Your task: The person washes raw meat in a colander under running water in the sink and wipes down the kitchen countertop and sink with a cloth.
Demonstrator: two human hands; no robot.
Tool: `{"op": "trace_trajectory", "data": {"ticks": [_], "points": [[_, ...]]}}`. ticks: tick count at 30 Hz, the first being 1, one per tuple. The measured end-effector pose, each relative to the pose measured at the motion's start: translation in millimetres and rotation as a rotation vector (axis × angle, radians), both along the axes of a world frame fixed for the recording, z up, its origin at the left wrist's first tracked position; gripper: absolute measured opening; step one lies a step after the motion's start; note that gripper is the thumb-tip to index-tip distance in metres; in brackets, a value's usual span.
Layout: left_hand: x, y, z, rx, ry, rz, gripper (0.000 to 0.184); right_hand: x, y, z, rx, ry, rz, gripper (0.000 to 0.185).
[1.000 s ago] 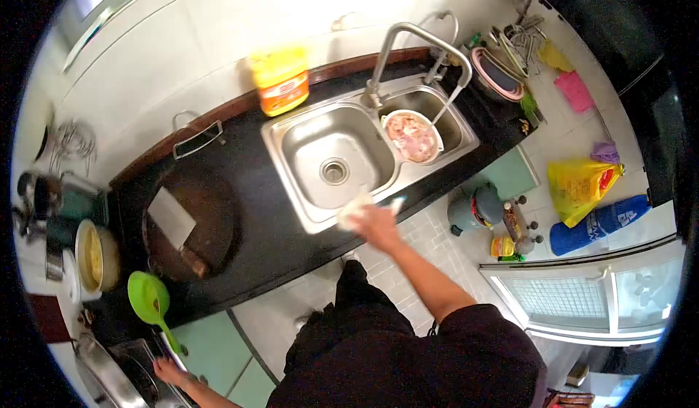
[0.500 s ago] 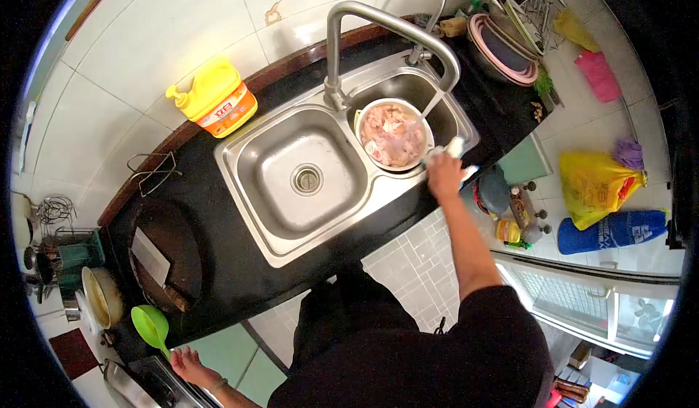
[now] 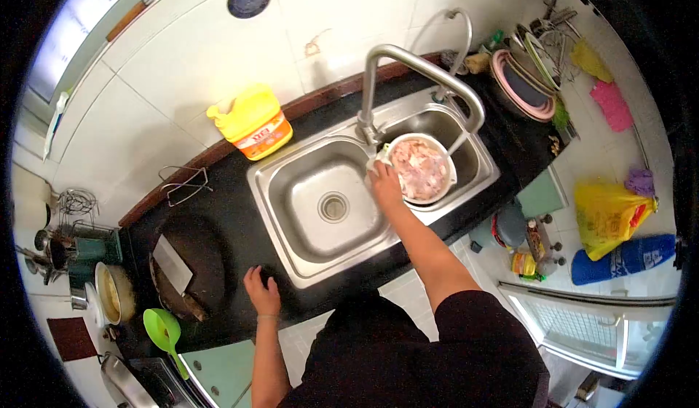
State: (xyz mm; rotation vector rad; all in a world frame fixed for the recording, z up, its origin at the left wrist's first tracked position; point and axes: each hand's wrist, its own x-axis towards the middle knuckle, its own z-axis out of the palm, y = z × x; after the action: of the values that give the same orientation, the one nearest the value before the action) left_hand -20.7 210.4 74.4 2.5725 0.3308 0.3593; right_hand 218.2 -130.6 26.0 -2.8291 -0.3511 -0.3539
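Note:
My right hand [image 3: 385,183] is at the left rim of a white bowl [image 3: 454,177], over the divider between the two sink basins. Its fingers are closed on a whitish cloth [image 3: 376,163], mostly covered by the hand. Pieces of pale pink raw meat [image 3: 421,167] fill the bowl, which sits in the smaller right basin. Water runs from the curved faucet [image 3: 429,62] at the bowl's right side. Over the front of the black counter, left of the sink, my left hand [image 3: 262,293] is open with fingers apart, holding nothing.
Left of my left hand are a cleaver [image 3: 172,264] on a round dark board [image 3: 211,262] and a green ladle [image 3: 162,328]. A yellow jug [image 3: 253,125] stands behind the sink [image 3: 291,268]. Stacked basins [image 3: 510,91] are at the back right.
My right hand has moved from the bowl's right side to its left rim with the cloth. My left hand has left the green ladle's handle end and moved right over the counter. The view has shifted.

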Motion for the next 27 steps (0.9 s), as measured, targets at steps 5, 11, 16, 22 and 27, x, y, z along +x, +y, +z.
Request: {"op": "trace_trajectory", "data": {"ticks": [5, 11, 16, 22, 27], "points": [[42, 10, -14, 0.13, 0.141, 0.044, 0.063, 39, 42, -5, 0.277, -0.08, -0.11, 0.03], [53, -3, -9, 0.287, 0.244, 0.121, 0.064, 39, 76, 23, 0.258, 0.139, 0.308, 0.033], [56, 3, -7, 0.318, 0.221, 0.101, 0.065, 141, 94, 88, 0.247, -0.145, 0.101, 0.025], [58, 6, -6, 0.273, 0.275, 0.129, 0.066, 197, 121, 29, 0.17, -0.046, -0.157, 0.04], [59, 10, -8, 0.28, 0.246, 0.116, 0.066, 122, 132, 1, 0.3, -0.096, 0.414, 0.037]]}}
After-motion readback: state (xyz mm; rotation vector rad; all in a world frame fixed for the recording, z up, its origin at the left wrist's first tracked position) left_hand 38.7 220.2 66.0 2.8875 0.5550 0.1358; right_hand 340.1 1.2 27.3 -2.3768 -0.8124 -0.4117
